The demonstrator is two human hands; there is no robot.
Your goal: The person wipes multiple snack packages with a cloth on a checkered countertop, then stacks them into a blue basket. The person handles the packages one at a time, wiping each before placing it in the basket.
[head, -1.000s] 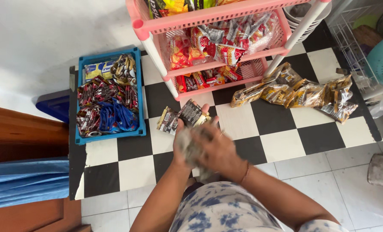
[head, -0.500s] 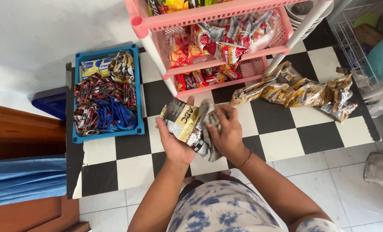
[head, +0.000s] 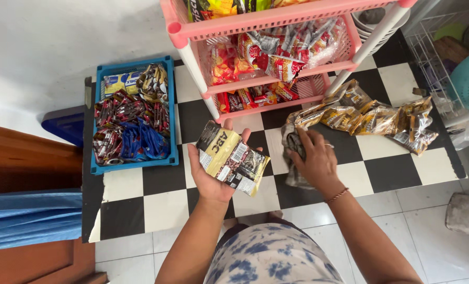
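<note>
Two hands at work: left hand (head: 213, 176), palm up, has its grip closed under a fanned stack of sachets (head: 229, 158) (beige and dark, long axis slanting right), while right hand (head: 314, 160), just right of it, clutches a crumpled sachet strip (head: 293, 141) trailing toward the pink rack (head: 276, 68) across the checkered floor (head: 140, 184).

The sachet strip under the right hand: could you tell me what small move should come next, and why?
Probably lift that grey sachet strip off the checkered mat. The right hand already presses on its end, which trails from the long chain of sachets beside the pink rack, while the left hand holds a stack of sachets palm-up, seemingly ready for more.
</note>
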